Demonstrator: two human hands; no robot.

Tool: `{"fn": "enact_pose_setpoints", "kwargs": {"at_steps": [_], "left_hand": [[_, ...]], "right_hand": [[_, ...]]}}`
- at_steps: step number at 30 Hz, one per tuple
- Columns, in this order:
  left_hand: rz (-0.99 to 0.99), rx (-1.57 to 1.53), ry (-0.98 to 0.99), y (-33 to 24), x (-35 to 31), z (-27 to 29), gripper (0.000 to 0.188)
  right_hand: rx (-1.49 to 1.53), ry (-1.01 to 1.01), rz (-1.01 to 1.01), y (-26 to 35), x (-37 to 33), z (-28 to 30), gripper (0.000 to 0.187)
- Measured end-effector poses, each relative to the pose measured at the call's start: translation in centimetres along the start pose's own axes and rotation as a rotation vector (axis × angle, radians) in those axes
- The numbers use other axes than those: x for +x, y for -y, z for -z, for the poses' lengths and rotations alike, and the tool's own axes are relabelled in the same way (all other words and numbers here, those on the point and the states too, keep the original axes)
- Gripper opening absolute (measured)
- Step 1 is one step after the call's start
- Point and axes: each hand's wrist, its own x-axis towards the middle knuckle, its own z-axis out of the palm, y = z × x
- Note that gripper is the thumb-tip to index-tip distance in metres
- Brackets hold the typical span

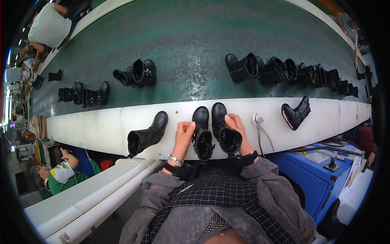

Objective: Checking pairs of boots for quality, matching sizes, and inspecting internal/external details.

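A pair of small black boots stands side by side on the white ledge in front of me, toes pointing away and shaft openings toward me. My left hand is closed in a pinch at the outer side of the left boot, near its buckle strap. Thumb and fingers of my right hand close on the outer side of the right boot; part of that hand is hidden behind the shaft. Left of the pair, a third black boot rests on the ledge, untouched.
Metal pincers lie on the ledge right of my hands, before a tilted boot with a pale sole edge. More boots line the green belt beyond. A blue cabinet stands at right; other people are at left.
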Motion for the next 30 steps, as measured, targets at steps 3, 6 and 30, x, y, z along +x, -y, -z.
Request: {"fn": "enact_pose_setpoints", "kwargs": {"at_steps": [3,6,30], "left_hand": [[-0.162,-0.155,0.043,-0.6,-0.1,-2.6,0.049],[-0.212,-0.201,0.053,0.1,-0.6,-2.2,0.051],[0.422,-0.896,0.581,-3.7,-1.3,-1.5,0.03]], "right_hand": [[0.107,0.103,-0.02,0.7,-0.3,-1.2,0.064],[-0.019,0.27,0.24,1.1,-0.9,-1.5,0.07],[0.397,0.525,-0.116,5.1,-1.4,0.0,0.051]]}}
